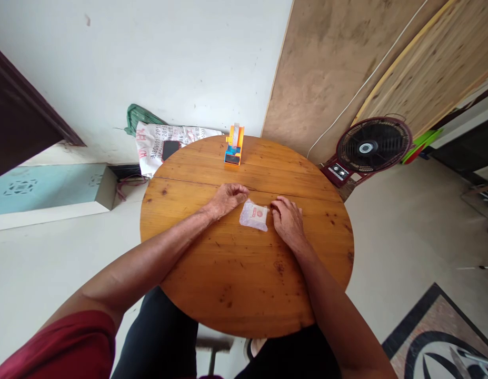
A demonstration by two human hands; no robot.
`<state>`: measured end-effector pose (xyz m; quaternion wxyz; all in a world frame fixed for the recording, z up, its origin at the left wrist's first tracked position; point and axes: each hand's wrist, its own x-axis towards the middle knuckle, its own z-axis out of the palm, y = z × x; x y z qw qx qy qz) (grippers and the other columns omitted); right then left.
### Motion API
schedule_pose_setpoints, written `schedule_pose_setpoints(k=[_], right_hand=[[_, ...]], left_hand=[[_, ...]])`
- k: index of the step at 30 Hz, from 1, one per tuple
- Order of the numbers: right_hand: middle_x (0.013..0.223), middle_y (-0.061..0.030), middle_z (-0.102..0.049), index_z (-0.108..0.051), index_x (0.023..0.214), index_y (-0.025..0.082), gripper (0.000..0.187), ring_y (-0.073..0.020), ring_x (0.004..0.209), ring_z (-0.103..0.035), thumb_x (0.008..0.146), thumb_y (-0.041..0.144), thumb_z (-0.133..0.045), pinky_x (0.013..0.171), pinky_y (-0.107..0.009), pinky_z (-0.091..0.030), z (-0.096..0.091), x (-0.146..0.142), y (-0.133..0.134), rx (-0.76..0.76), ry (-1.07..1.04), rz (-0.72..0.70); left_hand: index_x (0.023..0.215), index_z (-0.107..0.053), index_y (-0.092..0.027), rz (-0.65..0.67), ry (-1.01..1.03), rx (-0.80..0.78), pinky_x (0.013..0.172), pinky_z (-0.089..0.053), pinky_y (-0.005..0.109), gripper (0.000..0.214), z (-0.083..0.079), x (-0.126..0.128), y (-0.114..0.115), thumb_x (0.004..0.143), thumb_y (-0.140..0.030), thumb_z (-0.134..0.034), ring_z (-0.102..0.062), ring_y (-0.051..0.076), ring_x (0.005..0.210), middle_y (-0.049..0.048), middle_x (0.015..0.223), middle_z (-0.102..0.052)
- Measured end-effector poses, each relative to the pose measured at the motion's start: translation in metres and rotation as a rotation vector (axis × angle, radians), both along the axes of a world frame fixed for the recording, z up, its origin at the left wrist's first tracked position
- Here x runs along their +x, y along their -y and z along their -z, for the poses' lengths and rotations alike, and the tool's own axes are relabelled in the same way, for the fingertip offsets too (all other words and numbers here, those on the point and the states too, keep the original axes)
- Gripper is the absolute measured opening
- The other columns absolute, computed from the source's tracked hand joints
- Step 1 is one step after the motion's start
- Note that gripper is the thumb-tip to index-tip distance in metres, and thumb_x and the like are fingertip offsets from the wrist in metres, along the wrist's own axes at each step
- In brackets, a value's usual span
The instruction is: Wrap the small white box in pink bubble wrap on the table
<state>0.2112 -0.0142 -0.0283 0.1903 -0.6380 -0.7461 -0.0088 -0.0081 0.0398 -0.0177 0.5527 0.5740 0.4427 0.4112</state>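
A small box in clear bubble wrap (254, 217), with red print on its face, lies on the round wooden table (223, 273). At its upper left corner is my left hand (228, 200), fingers curled and pressed together; whether they pinch the edge of the wrap is too small to tell. My right hand (289, 220) rests on the table at the package's right side, its fingers loosely bent and somewhat apart, with no object visible in them. Farther back stands an orange and blue tape dispenser (235, 145) with a roll of clear tape.
Behind the table's far left edge are a printed white sack (149, 139), a dark flat object (170, 150) and a green bag (143, 116). A fan (366, 147) stands past the right edge. A pale blue cabinet (50, 189) is at left. A white cord (362, 83) hangs along the board.
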Motion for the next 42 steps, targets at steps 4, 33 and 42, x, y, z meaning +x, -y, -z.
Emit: schedule_pose_setpoints(k=[4,33,42], right_hand=[[0.132,-0.0101,-0.06,-0.067,0.111,0.021,0.029,-0.0299,0.114,-0.054,0.091,0.022,-0.045,0.092,-0.045,-0.038,-0.002,-0.001,0.001,-0.007,0.0,-0.001],[0.114,-0.0064,-0.07,-0.069,0.094,0.025,0.013,-0.0225,0.108,-0.064,0.086,0.032,-0.063,0.099,-0.041,-0.047,-0.022,-0.019,0.014,0.141,-0.478,-0.304],[0.114,-0.0062,-0.07,-0.069,0.094,0.024,0.012,-0.0221,0.107,-0.064,0.083,0.027,-0.063,0.097,-0.039,-0.047,-0.023,-0.022,0.015,0.153,-0.476,-0.327]], left_hand=[[0.076,-0.066,-0.015,0.005,-0.002,-0.004,0.06,-0.041,0.022,0.016,-0.004,0.0,0.002,0.067,-0.028,-0.065,-0.048,0.009,0.058,-0.0028,0.064,-0.061],[0.113,-0.067,-0.014,0.251,-0.226,0.005,0.08,-0.049,0.03,0.052,-0.009,-0.014,0.005,0.067,-0.039,-0.071,-0.066,0.023,0.096,0.0085,0.104,-0.072],[0.106,-0.07,-0.016,0.371,-0.151,0.036,0.071,-0.048,0.025,0.039,-0.013,-0.009,0.011,0.074,-0.038,-0.068,-0.064,0.018,0.079,0.0037,0.09,-0.073]])
